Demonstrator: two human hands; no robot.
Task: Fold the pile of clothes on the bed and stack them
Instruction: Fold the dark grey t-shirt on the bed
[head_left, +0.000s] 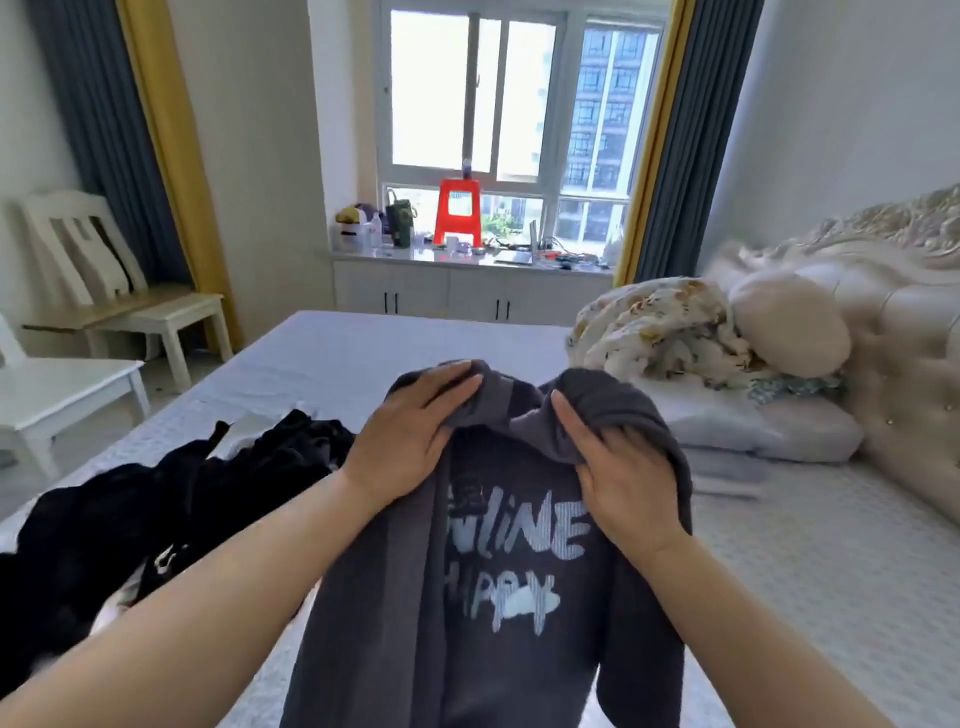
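Note:
A dark grey sweater (514, 566) with pale blue lettering on its front hangs in the air in front of me, above the bed (332, 358). My left hand (410, 436) grips its top edge near the collar, thumb over the cloth. My right hand (618, 467) holds the other shoulder, with fabric bunched over its fingers. A pile of black clothes (171, 493) lies on the bed to my left.
A crumpled floral quilt (660, 327), a round cushion (789, 322) and pillows (748, 426) lie by the padded headboard (893, 312) on the right. White chairs (119, 291) stand left of the bed. A cluttered window counter with a red stool (457, 213) is behind.

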